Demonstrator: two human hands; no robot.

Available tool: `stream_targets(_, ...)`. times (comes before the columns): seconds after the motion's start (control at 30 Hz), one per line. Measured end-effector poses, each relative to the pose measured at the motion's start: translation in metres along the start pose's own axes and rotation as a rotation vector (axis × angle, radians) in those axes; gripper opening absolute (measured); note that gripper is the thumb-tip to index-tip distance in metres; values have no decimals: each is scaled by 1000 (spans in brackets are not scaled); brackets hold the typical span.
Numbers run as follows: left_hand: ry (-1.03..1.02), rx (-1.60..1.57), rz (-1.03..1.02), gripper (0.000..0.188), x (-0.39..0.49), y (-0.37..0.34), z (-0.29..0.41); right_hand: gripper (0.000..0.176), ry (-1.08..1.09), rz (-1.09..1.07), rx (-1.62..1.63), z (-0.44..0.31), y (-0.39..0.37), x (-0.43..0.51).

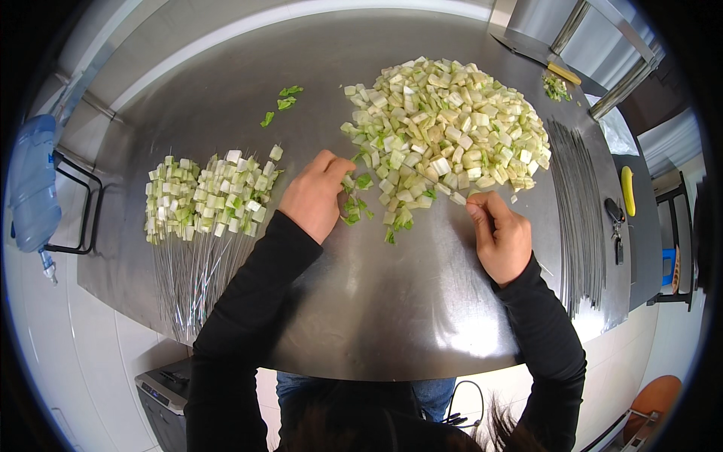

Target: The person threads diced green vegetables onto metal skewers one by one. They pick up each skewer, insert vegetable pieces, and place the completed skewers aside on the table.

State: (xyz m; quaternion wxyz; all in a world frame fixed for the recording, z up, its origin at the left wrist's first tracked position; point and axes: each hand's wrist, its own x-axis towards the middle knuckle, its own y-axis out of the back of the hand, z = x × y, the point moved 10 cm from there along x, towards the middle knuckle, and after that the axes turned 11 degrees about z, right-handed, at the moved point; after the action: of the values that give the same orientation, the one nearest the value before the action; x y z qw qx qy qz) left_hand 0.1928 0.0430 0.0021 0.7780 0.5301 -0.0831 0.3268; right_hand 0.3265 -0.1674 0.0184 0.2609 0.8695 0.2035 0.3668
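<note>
A large heap of pale green chopped vegetable pieces [452,124] lies on the steel table [418,294]. My right hand [502,237], at the heap's near right side, pinches a thin metal skewer [421,175] with a few pieces threaded on it. Its tip points up and left over the heap. My left hand [319,195] is at the heap's left, fingers curled beside loose green leaves [356,206]; whether it holds a leaf is hidden. Left of it lie many filled skewers [209,198], vegetable ends away from me, bare metal ends towards me.
Bare metal skewers [576,220] lie in a long bundle at the right. Beyond them are a knife with a yellow handle [563,73], small scraps [556,88], keys [617,226] and a yellow banana-shaped thing [627,191]. Leaf bits [286,103] lie at the far left.
</note>
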Motion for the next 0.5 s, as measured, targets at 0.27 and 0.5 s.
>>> stream_targets(0.27,76,275,-40,30,-1,5,-23,4,10,-10,-1,-1,-1,-1)
stream_targets(0.5,54,205,-51,17,-2,9,-16,4,8,-21,-9,0,-2,-1)
